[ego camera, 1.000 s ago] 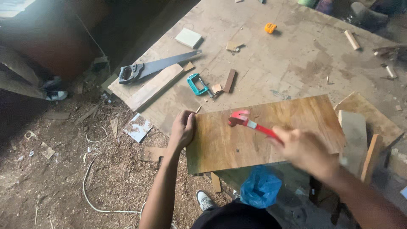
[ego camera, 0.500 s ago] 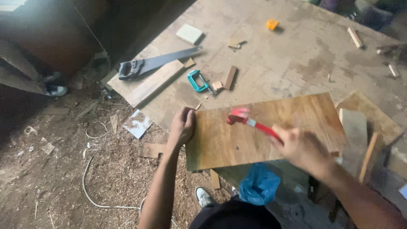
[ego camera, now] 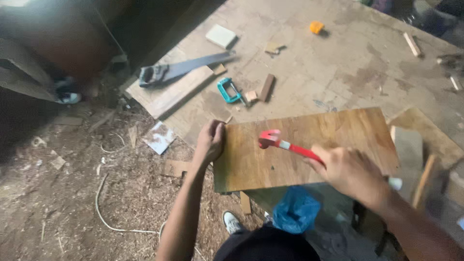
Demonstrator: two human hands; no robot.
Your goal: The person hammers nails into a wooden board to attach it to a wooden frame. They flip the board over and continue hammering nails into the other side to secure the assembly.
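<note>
A brown wooden board (ego camera: pixel 309 145) lies flat on the worktable's near corner. My left hand (ego camera: pixel 210 142) grips the board's left edge, fingers curled over it. My right hand (ego camera: pixel 350 174) is closed around the red handle of a claw hammer (ego camera: pixel 285 145), whose red head hovers just above the board's middle-left. The hammer handle's white end sticks out behind my fist.
On the worktable (ego camera: pixel 338 63) lie a handsaw (ego camera: pixel 179 70) on a plank, a teal clamp (ego camera: pixel 228 90), small wood blocks, a pale block (ego camera: pixel 221 35) and an orange object (ego camera: pixel 316 27). A blue bag (ego camera: pixel 296 210) hangs below the board. Sawdust, scraps and a white cord (ego camera: pixel 108 212) cover the floor at left.
The hammer head has shifted slightly down and left over the board. My left hand stays on the board's left edge.
</note>
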